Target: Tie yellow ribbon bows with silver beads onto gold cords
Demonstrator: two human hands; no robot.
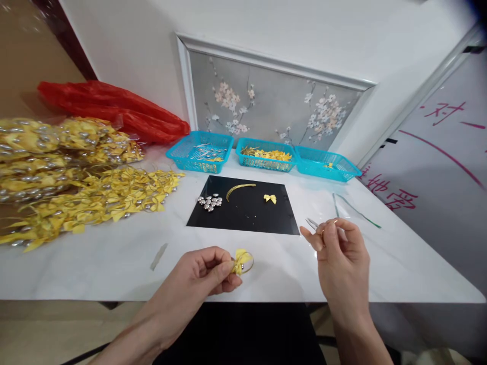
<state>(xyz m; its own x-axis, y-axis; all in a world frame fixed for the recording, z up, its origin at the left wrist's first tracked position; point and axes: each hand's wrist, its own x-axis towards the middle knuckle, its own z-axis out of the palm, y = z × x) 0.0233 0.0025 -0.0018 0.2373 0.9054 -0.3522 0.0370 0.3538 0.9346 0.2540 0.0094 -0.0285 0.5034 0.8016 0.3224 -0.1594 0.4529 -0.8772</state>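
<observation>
Close to the table's front edge, my left hand point(207, 274) pinches a yellow ribbon bow point(240, 259) between thumb and fingers. A thin gold cord loop and a small silver bead show beside that bow. My right hand point(340, 253) is raised to the right, thumb and index finger pressed together; what they hold is too small to make out. A silver metal tool tip point(312, 223) pokes out behind its fingers, and I cannot tell whether the hand grips that tool. Beyond both hands, a black mat point(243, 218) carries silver beads point(210, 203), gold cords point(240, 189) and another yellow bow point(270, 198).
Blue baskets stand along the wall: the left point(182, 152), the middle point(247, 161) and the right point(323, 171). Yellow bow pieces point(114, 195) pile up at the left by a red bag point(110, 109). A green strip point(361, 213) and a clear strip point(159, 256) lie on the table.
</observation>
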